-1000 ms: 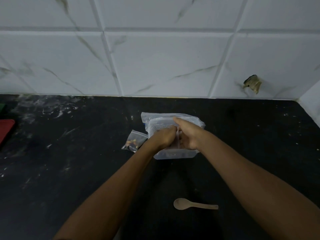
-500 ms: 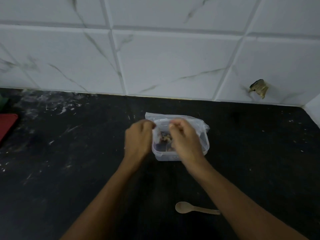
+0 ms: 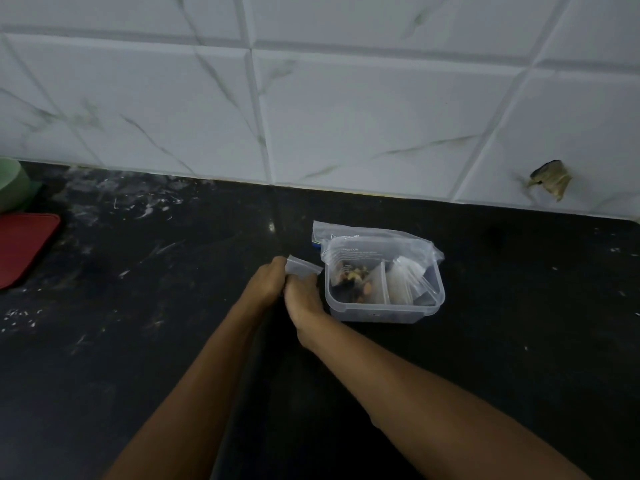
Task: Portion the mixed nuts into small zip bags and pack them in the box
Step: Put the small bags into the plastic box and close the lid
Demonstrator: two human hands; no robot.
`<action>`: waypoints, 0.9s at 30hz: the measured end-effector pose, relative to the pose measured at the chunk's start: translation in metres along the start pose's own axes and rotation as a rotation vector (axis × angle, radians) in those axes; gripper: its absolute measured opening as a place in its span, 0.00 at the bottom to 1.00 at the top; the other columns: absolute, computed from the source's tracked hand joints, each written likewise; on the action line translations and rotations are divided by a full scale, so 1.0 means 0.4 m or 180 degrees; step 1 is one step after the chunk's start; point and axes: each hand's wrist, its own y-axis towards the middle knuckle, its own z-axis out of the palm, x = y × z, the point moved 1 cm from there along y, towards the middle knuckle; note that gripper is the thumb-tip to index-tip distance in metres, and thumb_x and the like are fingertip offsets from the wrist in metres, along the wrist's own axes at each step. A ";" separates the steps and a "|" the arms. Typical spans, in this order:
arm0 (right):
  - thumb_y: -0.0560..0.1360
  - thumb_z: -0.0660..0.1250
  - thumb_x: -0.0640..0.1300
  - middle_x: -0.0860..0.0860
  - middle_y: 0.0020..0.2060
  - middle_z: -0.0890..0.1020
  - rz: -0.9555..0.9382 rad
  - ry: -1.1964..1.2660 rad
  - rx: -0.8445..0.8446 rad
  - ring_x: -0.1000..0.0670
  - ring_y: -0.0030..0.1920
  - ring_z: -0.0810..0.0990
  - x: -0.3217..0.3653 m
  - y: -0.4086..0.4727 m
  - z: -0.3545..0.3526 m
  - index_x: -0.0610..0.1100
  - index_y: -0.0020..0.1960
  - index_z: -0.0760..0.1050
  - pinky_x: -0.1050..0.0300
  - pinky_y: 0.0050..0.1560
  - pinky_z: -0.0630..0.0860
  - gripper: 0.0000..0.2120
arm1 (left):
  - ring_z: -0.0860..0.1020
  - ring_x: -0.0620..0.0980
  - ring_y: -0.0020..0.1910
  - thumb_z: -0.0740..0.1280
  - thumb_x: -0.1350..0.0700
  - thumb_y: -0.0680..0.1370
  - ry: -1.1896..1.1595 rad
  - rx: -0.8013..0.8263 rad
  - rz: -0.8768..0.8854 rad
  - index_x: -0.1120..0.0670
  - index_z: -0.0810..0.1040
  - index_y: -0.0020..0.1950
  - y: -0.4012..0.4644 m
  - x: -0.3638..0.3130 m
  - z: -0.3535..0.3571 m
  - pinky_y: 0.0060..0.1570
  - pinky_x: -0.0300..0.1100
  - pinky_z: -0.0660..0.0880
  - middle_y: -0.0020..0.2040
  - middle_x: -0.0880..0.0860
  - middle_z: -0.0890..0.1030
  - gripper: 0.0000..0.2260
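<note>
On the black counter [image 3: 138, 341], near the middle, two hands meet just left of a clear plastic box [image 3: 384, 308]. The left hand [image 3: 265, 282] and the right hand [image 3: 301, 297] touch each other, and both hold a small zip bag [image 3: 302, 266]. The fingers of both hands curl around the low part of the bag, and its clear top sticks up above them. What is in this bag is hidden by the hands.

The box has two parts. The left part holds a bag of mixed nuts [image 3: 353, 275]. The right part holds empty small zip bags [image 3: 405, 282] that stand up and lean. A big clear bag [image 3: 363, 233] lies at the far side of the box, partly behind it.

Far left on the counter, a red flat thing [image 3: 24, 244] lies beside a pale green bowl [image 3: 12, 185]. White wall tiles [image 3: 346, 98] stand behind the counter, with a brown chipped spot [image 3: 550, 180] on the right.
</note>
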 end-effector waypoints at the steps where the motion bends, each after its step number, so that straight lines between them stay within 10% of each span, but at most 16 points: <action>1: 0.74 0.61 0.53 0.42 0.59 0.77 0.0034 0.0051 -0.0056 0.44 0.54 0.79 0.002 0.012 0.006 0.45 0.70 0.63 0.47 0.55 0.78 0.26 | 0.74 0.49 0.36 0.51 0.51 0.82 -0.0007 0.0045 -0.0038 0.54 0.75 0.40 -0.002 0.002 0.002 0.37 0.43 0.68 0.36 0.54 0.77 0.17; 4: 0.76 0.61 0.50 0.42 0.59 0.77 0.0126 0.0314 -0.0127 0.45 0.54 0.79 0.011 -0.022 0.004 0.46 0.71 0.62 0.52 0.47 0.77 0.25 | 0.74 0.49 0.36 0.51 0.51 0.83 -0.0154 0.0072 -0.0105 0.56 0.75 0.43 -0.019 0.004 0.000 0.36 0.43 0.68 0.37 0.55 0.76 0.17; 11: 0.75 0.62 0.56 0.46 0.69 0.71 -0.0281 0.0579 0.0518 0.45 0.66 0.73 0.027 -0.161 -0.027 0.51 0.77 0.53 0.45 0.67 0.70 0.35 | 0.80 0.54 0.48 0.52 0.54 0.83 -0.0809 -0.0197 0.0270 0.55 0.77 0.44 -0.098 0.037 -0.029 0.54 0.53 0.74 0.43 0.55 0.81 0.17; 15: 0.60 0.64 0.68 0.49 0.54 0.82 -0.0804 0.0682 0.0730 0.49 0.57 0.80 0.074 -0.230 -0.100 0.49 0.60 0.76 0.44 0.64 0.73 0.35 | 0.82 0.41 0.49 0.50 0.52 0.85 -0.0606 -0.0248 0.1217 0.45 0.81 0.51 -0.138 0.013 -0.023 0.52 0.42 0.77 0.48 0.48 0.85 0.19; 18: 0.73 0.65 0.58 0.44 0.49 0.84 -0.1026 0.0589 0.0724 0.45 0.51 0.83 0.124 -0.275 -0.204 0.42 0.57 0.78 0.44 0.59 0.78 0.22 | 0.80 0.43 0.57 0.48 0.48 0.85 -0.0365 0.0000 0.1723 0.42 0.77 0.62 -0.149 -0.028 0.010 0.55 0.43 0.77 0.57 0.48 0.82 0.18; 23: 0.80 0.59 0.53 0.38 0.55 0.81 -0.0873 0.0560 0.0691 0.43 0.53 0.82 0.181 -0.290 -0.360 0.40 0.62 0.73 0.40 0.61 0.76 0.19 | 0.78 0.36 0.56 0.48 0.45 0.84 -0.0306 0.0657 0.1665 0.42 0.76 0.62 -0.180 -0.132 0.100 0.52 0.31 0.72 0.59 0.44 0.80 0.18; 27: 0.81 0.57 0.55 0.41 0.60 0.79 -0.0382 0.0675 0.0735 0.44 0.60 0.79 0.172 -0.258 -0.410 0.39 0.70 0.67 0.47 0.66 0.72 0.24 | 0.77 0.48 0.63 0.47 0.45 0.84 -0.0197 0.1034 0.1148 0.55 0.73 0.69 -0.169 -0.169 0.160 0.63 0.43 0.71 0.66 0.57 0.77 0.23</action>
